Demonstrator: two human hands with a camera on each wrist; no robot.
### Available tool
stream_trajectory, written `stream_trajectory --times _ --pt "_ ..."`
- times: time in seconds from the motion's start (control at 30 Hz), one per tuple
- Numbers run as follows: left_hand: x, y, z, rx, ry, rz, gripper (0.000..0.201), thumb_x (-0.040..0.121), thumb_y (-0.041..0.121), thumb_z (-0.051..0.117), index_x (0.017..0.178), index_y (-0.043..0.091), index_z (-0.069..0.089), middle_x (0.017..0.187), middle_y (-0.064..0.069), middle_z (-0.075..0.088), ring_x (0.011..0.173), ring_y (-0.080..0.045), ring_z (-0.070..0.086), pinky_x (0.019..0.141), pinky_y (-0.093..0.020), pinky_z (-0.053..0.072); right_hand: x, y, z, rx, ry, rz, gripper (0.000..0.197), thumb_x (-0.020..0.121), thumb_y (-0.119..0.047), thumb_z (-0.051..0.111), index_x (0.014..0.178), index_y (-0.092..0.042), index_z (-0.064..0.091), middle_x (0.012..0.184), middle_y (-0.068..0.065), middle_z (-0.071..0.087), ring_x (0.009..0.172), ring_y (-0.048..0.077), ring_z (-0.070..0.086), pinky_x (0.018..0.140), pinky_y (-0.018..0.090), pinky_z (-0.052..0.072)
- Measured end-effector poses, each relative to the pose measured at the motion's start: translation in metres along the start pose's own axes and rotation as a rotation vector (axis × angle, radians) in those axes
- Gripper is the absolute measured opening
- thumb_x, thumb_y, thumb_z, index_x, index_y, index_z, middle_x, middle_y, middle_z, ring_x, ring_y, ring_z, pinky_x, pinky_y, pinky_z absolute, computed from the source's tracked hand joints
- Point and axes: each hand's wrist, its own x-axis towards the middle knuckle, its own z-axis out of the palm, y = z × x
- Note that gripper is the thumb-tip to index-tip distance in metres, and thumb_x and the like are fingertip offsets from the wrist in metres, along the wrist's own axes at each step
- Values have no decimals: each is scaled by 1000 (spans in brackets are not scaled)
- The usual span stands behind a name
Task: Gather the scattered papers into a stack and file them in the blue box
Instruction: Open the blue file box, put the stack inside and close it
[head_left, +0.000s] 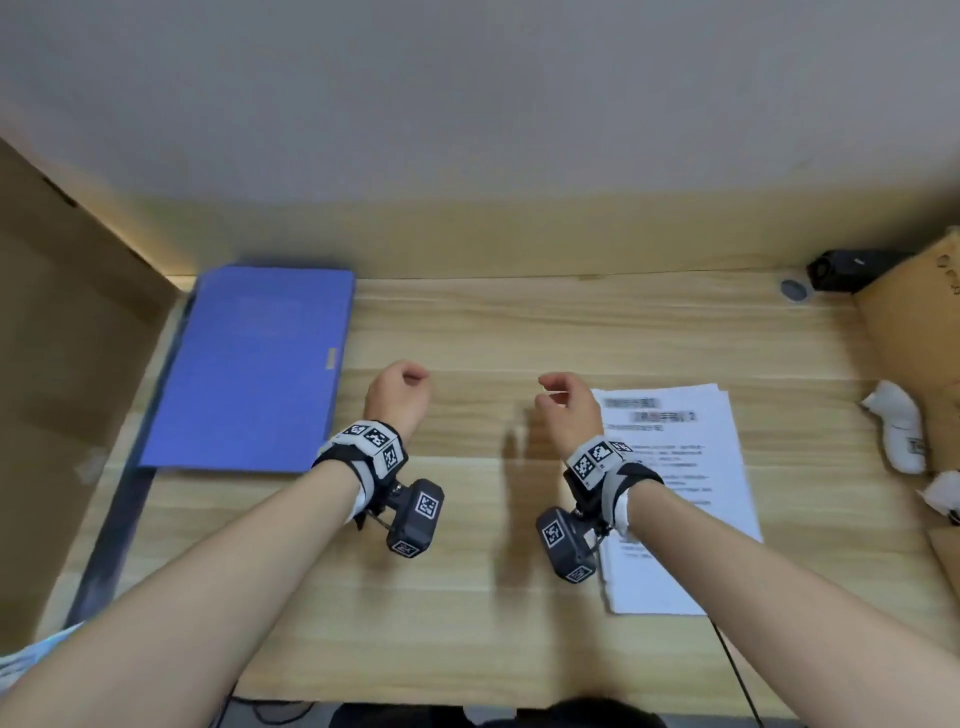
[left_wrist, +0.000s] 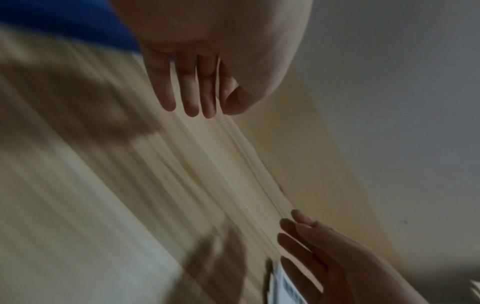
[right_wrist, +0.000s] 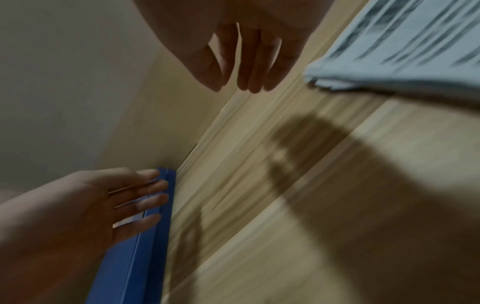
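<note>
A flat blue box (head_left: 254, 364) is seen lying closed on the left part of the wooden counter (head_left: 493, 322), its far end close to the back wall. Its lid is a plain, slightly violet blue, with a faint embossed block near the top and a small pale tab on the right edge. In the right wrist view its side (right_wrist: 145, 246) is shown as 2 thin blue layers with a narrow seam between them.

The papers (head_left: 675, 493) are found on the right part of the counter, well apart from the box. They are white sheets printed with dark lines of text, too blurred to be read, and are laid in a loose pile with edges slightly fanned at the top right corner. In the right wrist view several sheet edges (right_wrist: 337, 82) are visible at the pile's corner.

The left hand (head_left: 397, 397) is held above the counter just right of the box, its fingers loosely bent and nothing gripped; in the left wrist view its fingers (left_wrist: 182, 92) hang down together. The right hand (head_left: 569, 408) is held just left of the papers' top left corner, fingers relaxed and slightly parted, nothing held. Whether it touches the pile cannot be told.

Crumpled white cloth (head_left: 898, 431) and brown cardboard (head_left: 914, 332) are seen at the right edge, and a black device (head_left: 852, 270) at the back.
</note>
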Motion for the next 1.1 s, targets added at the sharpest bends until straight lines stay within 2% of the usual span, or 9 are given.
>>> stream_trajectory --times 0.13,0.23,0.33,0.47,0.57,0.7,0.77,0.9,1.1 --pt "22 -39 -72 43 100 18 18 87 19 55 97 24 68 109 4 70 103 -22 64 80 -26 44 -6 -23 74 41 -102 20 25 87 -13 57 112 -15 62 111 2 64 94 15 61 83 30 50" --pt "43 -74 -121 36 172 6 22 86 15 56 104 20 66 111 -3 68 102 -26 64 87 -32 50 -9 -39 128 70 -174 23 25 89 -12 57 114 -13 63 110 3 64 95 18 61 82 28 48" --pt "59 -110 -160 25 270 -7 30 86 11 57 115 15 63 122 -7 60 112 -27 60 96 -36 47 -13 -52 178 56 -258 32 35 92 -18 57 126 -10 59 119 5 62 103 19 59 88 28 45" --pt "65 -146 -193 197 255 -129 58 89 18 59 145 18 42 155 -7 30 143 -28 27 114 -41 30 -26 -66 229 51 -377 67 53 95 -20 57 143 -6 43 139 9 52 123 21 54 98 25 41" --pt "69 -160 -202 273 179 -174 70 90 23 57 153 23 28 164 -6 11 151 -28 9 120 -46 20 -33 -70 253 53 -428 59 60 93 -14 59 148 -7 36 139 10 51 125 25 53 101 26 40" --pt "72 -162 -200 249 178 -169 71 89 26 59 153 26 28 165 -6 8 152 -27 7 123 -45 10 -36 -70 262 88 -491 -3 53 90 -1 57 140 -16 46 118 5 64 103 19 62 80 12 50" --pt "72 -159 -199 208 210 -179 68 85 28 62 149 27 37 163 -5 15 150 -28 14 122 -46 14 -36 -69 260 68 -493 -14 60 89 1 58 143 -20 43 115 4 64 100 17 61 82 19 50" --pt "69 -152 -199 10 279 -189 51 81 26 63 130 28 53 146 -3 38 137 -26 33 108 -46 36 -33 -63 246 92 -457 11 67 87 4 58 146 -24 40 116 8 64 99 23 63 86 34 53" --pt "48 -128 -172 -144 237 -150 41 81 19 64 120 23 56 134 -5 42 129 -25 36 102 -39 39 -33 -45 195 115 -381 23 72 86 8 57 148 -26 39 123 12 63 105 27 65 89 46 56"
